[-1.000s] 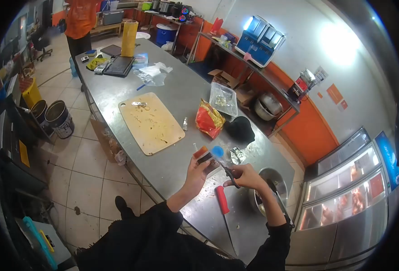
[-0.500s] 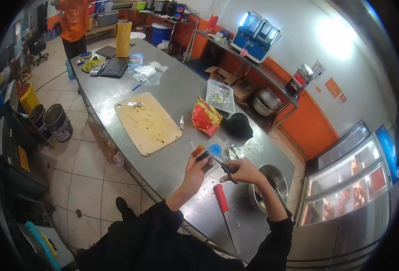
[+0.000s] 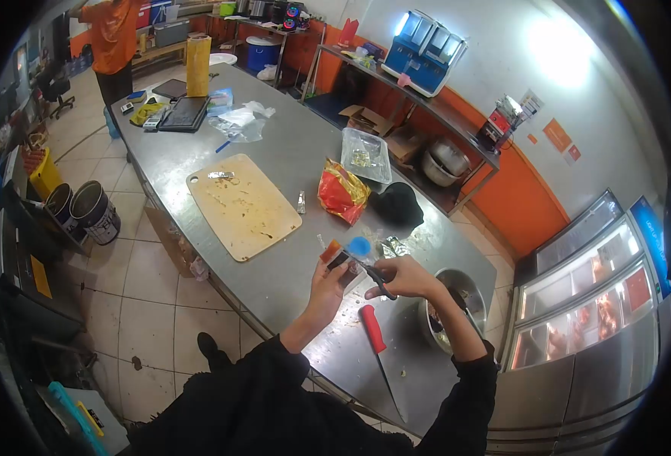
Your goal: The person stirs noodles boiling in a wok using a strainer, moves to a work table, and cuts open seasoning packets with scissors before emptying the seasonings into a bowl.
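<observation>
My left hand (image 3: 325,290) is closed around a small packet (image 3: 338,257) with orange, black and clear parts. In my right hand (image 3: 407,277) are black-handled scissors (image 3: 382,283), their blades against the packet's edge. A blue round lid (image 3: 359,245) lies just beyond the packet. Crumpled foil (image 3: 393,246) is beside it. A knife with a red handle (image 3: 372,329) rests on the table below my hands. Partly behind my right forearm stands a metal bowl (image 3: 477,285) with dark contents I cannot make out.
On the steel table (image 3: 274,148) lie a stained cutting board (image 3: 240,213), a red and gold bag (image 3: 343,190), a black cloth-like item (image 3: 398,205) and a clear plastic tray (image 3: 366,154). A person in an orange shirt (image 3: 113,34) stands at the far left.
The camera view has shifted slightly. My hands stay together at the packet with the scissors, almost unmoved. The person in orange has an arm raised.
</observation>
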Motion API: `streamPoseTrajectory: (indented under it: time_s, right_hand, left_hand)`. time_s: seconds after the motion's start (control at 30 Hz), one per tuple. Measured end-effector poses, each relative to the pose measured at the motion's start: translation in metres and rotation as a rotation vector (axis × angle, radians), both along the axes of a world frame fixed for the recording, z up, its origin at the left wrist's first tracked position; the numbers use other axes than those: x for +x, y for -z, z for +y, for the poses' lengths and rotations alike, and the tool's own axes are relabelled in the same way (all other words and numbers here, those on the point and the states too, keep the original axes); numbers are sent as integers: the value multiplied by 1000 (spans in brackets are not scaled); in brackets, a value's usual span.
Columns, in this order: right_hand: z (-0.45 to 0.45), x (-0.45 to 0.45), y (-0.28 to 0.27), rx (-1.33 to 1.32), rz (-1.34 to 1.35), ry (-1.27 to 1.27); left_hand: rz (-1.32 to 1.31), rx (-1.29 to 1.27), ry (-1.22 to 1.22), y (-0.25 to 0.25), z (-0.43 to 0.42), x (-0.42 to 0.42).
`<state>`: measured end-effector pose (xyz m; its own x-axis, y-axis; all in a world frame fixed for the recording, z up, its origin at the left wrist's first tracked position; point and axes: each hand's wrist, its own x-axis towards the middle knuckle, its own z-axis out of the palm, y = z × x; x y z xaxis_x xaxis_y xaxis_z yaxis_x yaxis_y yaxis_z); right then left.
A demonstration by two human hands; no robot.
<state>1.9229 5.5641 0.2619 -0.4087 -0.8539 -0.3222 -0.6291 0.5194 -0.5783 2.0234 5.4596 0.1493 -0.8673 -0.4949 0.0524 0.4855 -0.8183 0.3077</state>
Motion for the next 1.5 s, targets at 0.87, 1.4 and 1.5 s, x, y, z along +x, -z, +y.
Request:
streamPoseTrajectory:
  time_s: [0.87,1.4,1.5]
  right_hand:
    - [-16,-13,10,55,61,32]
    - [-8,-31,56,59,-187,152]
    - [0,-41,71,64,-337,200]
  left_hand:
    - [-88,-38,-20,-2,-1,-4]
    - [-137,-103,120,48,8,-13]
    - [-166,-89,181,62,8,-9]
